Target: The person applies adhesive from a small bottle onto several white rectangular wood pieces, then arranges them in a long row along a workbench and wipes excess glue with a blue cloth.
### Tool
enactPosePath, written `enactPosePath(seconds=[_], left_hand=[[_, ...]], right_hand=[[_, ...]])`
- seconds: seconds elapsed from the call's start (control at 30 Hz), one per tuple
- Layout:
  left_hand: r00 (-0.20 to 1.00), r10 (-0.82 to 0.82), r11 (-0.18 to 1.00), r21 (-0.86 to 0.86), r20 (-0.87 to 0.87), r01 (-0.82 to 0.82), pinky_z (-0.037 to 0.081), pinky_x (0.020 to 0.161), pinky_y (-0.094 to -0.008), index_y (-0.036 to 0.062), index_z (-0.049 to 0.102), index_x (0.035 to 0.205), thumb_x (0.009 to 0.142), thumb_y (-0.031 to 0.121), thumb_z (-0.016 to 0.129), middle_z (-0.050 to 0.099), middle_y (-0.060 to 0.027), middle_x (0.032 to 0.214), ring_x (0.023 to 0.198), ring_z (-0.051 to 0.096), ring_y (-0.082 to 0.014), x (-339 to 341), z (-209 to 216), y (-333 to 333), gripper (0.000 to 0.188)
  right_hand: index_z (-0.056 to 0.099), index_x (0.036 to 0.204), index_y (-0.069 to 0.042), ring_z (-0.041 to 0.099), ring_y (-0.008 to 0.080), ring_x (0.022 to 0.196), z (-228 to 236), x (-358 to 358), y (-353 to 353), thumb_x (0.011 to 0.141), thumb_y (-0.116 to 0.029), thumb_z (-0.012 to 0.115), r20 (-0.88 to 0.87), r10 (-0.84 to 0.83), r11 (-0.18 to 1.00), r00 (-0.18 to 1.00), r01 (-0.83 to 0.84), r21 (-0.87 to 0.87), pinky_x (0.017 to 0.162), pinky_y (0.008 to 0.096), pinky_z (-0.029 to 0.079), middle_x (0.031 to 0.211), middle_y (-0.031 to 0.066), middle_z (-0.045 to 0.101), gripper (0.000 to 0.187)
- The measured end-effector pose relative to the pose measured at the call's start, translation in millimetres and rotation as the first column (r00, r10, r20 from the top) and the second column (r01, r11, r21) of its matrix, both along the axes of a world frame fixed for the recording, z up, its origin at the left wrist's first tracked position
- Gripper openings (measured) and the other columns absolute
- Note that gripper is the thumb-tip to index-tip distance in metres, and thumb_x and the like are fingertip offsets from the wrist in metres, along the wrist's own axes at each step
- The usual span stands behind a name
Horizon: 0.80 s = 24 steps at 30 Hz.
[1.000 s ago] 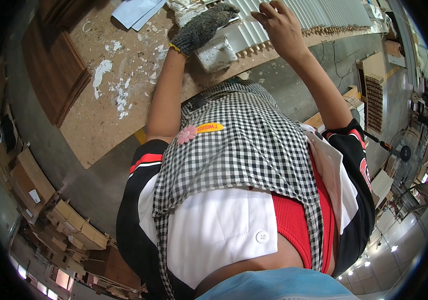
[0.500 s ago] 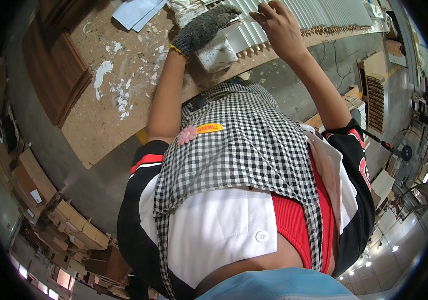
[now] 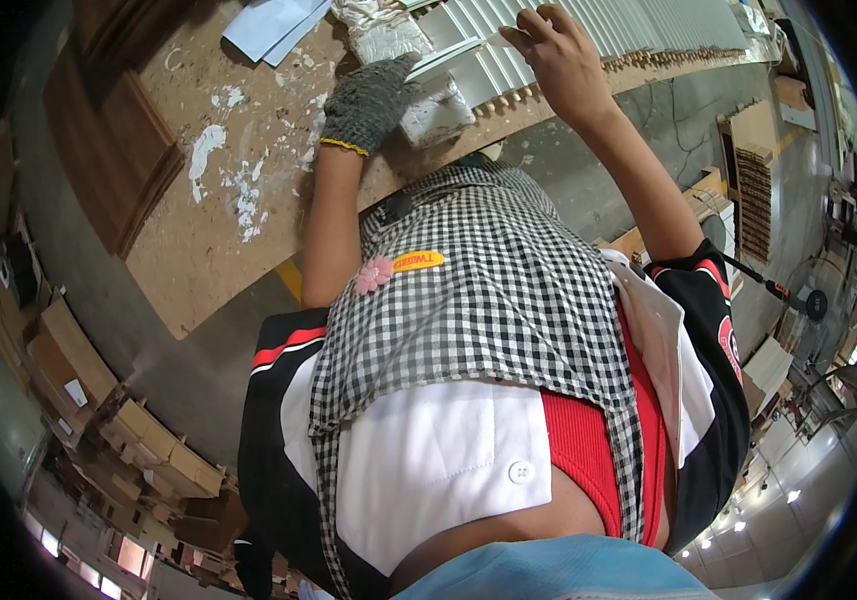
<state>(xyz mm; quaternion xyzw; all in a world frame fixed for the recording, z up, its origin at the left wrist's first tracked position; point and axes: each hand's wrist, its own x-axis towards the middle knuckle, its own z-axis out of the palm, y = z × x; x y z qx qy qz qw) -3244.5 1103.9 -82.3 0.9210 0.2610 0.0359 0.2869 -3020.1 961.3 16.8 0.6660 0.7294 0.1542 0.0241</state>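
Observation:
A long white slat (image 3: pixel 449 58) slants above other slats on the workbench. Its left end is at my left hand (image 3: pixel 371 105), which wears a dark grey knitted glove with a yellow cuff edge and is closed around it. My bare right hand (image 3: pixel 561 55) has its fingers curled in a pinch at the slat's other end; the fingertips partly hide the contact. Beneath and beyond lies a row of white slats (image 3: pixel 639 30) with brown peg-like ends toward me. Beside the glove sits a white, paint-smeared block (image 3: pixel 439 112), and behind it a white wrapped bundle (image 3: pixel 389 38).
The brown workbench (image 3: pixel 279 190) is splashed with white paint. Dark brown boards (image 3: pixel 114 140) are stacked at its left, and pale blue sheets (image 3: pixel 274 28) lie at the back. Cardboard boxes (image 3: pixel 164 450) stand on the floor at left; a fan (image 3: pixel 815 304) is at right.
My left hand has moved left and toward me, away from my right hand, uncovering more of the slat. My right hand has stayed almost in place.

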Motion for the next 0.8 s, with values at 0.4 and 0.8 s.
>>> enactPosePath(seconds=[0.4,0.8], left_hand=[[0.986,0.159,0.985,-0.056,-0.045,-0.161,0.044,0.104,-0.0412,0.0060,0.055,0.135,0.096,0.034,0.056,0.058,-0.0197,0.134,0.122,0.056,-0.0339,-31.4,9.8,-1.2,0.048],[0.984,0.170,0.985,-0.015,-0.057,-0.171,0.043,0.105,-0.0429,0.0107,0.056,0.135,0.096,0.032,0.054,0.057,-0.0165,0.135,0.123,0.055,-0.0334,-33.2,0.8,-0.8,0.045]], right_hand=[[0.073,0.109,-0.003,0.066,0.0077,0.083,-82.6,2.8,3.4,0.085,-0.014,0.078,-0.995,-0.104,0.938,0.006,0.332,-0.096,0.075,0.0232,0.053,0.094,0.0049,0.073,0.027],[0.067,0.121,-0.004,0.068,0.0158,0.100,-80.3,-20.2,51.2,0.086,-0.015,0.075,-0.996,0.006,0.993,0.088,0.121,0.016,0.088,0.0312,0.056,0.108,0.0082,0.072,0.037]])
